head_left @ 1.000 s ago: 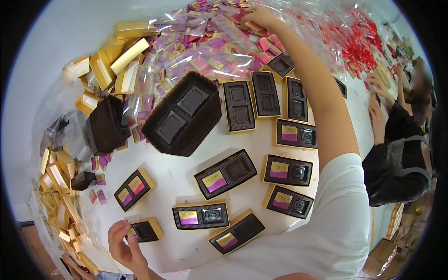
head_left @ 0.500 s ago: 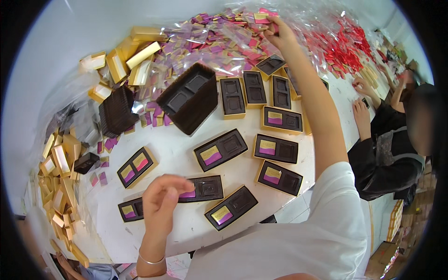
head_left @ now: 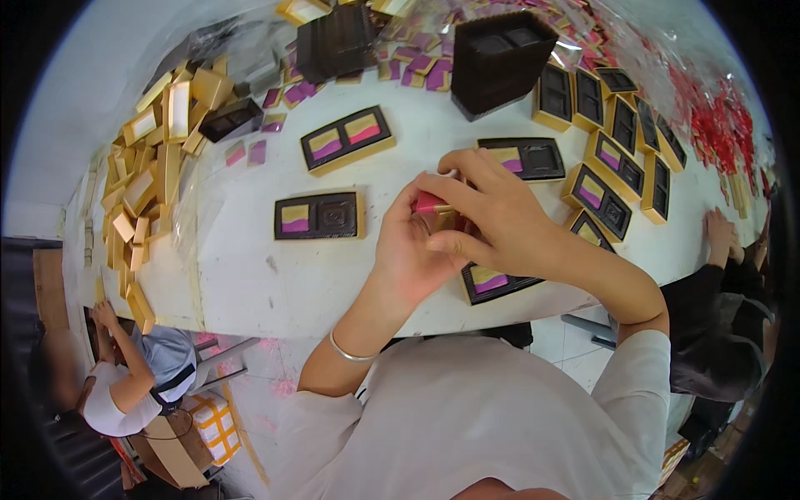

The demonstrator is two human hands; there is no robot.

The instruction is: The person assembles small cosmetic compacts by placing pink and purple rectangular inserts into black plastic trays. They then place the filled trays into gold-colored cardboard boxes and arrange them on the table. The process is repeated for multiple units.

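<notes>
Head view: one pair of hands, brought together above the surface [head_left: 250,287], forearms from the lower edge. Right hand [head_left: 492,212]: thumb and fingers bent into a near-closed curl around a pink-and-gold wrapped piece [head_left: 429,202], partly covered by the fingers. Left hand [head_left: 408,246]: half-curled, fingertips against the same piece; whether it grips cannot be told. Gold-sided box [head_left: 319,217]: apart from the hands, to their left, left hand nearer; long axis running left to right; a purple-and-gold piece [head_left: 294,219] in its left well, the right well, facing the hands, showing dark tray. Two-piece box [head_left: 347,140]: farther off, beyond the first, slightly slanted. Part-hidden box [head_left: 500,283]: just below the right hand, purple-and-gold piece visible. Tall tray stack [head_left: 500,67]: beyond the hands. Heap of gold cartons [head_left: 162,150]: far left. Red strips [head_left: 717,125]: far right.
</notes>
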